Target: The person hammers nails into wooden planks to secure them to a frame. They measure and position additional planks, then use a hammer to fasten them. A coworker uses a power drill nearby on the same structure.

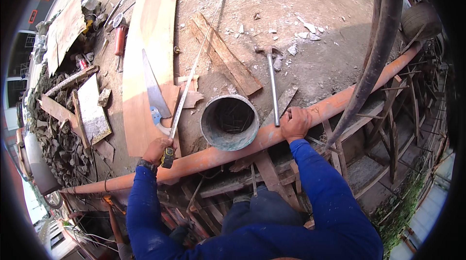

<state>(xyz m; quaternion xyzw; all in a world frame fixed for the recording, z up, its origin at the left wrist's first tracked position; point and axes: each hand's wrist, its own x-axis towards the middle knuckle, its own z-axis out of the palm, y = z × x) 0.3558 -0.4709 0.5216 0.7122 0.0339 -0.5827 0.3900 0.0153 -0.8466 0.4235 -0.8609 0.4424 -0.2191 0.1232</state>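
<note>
While left fingers (158, 148) clasp tape measure (168, 158), blade (195, 67) running forward-right, right fingers (293, 116) curled

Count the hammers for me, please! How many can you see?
1. The hammer lies on the dirt ground, just beyond the right hand, its handle pointing toward the orange pipe. More could be hidden in the rubble on the left.

Cannot see the palm of the right hand (297, 122), turned away over the orange pipe (347, 97). Cannot make out the thin pieces (233, 123) inside the bucket (232, 143), nor marks along the tape blade (193, 70). Can follow the plywood board (158, 22) and curved pole (391, 3) only to the top edge. Cannot identify the orange tool (109, 200), lower left.
</note>
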